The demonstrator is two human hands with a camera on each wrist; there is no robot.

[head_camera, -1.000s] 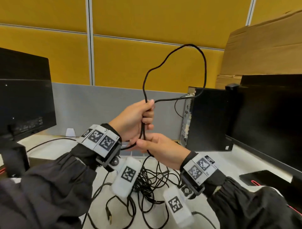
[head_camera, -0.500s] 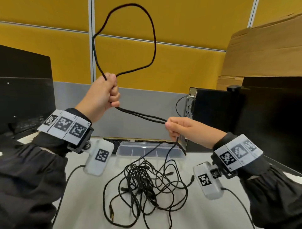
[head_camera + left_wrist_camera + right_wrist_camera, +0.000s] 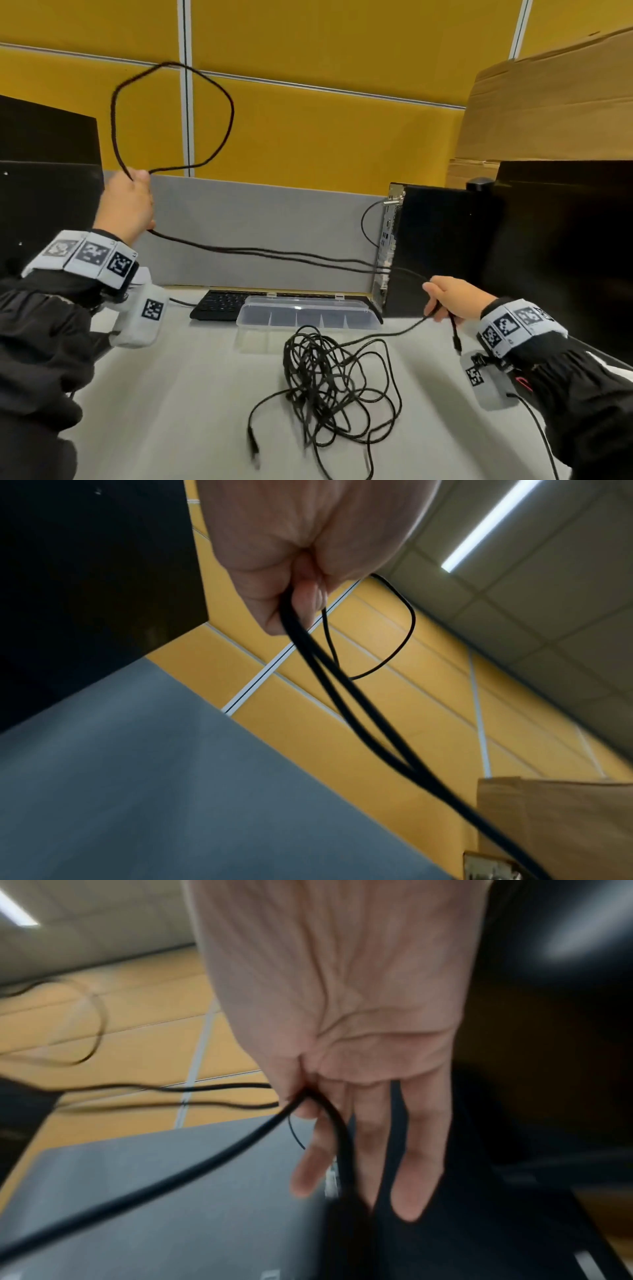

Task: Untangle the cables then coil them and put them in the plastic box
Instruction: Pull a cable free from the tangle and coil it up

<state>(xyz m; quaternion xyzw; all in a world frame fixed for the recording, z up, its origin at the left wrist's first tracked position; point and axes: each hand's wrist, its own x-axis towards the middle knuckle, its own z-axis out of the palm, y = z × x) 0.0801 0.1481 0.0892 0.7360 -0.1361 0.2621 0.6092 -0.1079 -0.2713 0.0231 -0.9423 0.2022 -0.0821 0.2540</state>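
My left hand (image 3: pixel 128 202) is raised at the left and grips a black cable (image 3: pixel 274 255) in its fist (image 3: pixel 301 596). A loop (image 3: pixel 171 116) of that cable stands above the fist. Two strands run rightward to my right hand (image 3: pixel 445 298), which pinches them between thumb and forefinger (image 3: pixel 304 1099); its other fingers (image 3: pixel 418 1177) hang straight. A short end with a plug (image 3: pixel 457 342) dangles below the right hand. Another strand drops to the tangled pile of black cables (image 3: pixel 325 377) on the desk. The clear plastic box (image 3: pixel 308 313) lies behind the pile.
A black keyboard (image 3: pixel 219 303) sits left of the box. A black computer tower (image 3: pixel 438 246) stands at the right with a monitor (image 3: pixel 565 260) beside it. Another monitor (image 3: pixel 44 192) is at the left. Cardboard (image 3: pixel 548 102) leans at the back right.
My hands have drawn far apart, the left up and leftward, the right down and rightward. The cable between them is stretched longer and the plugged end now hangs free.
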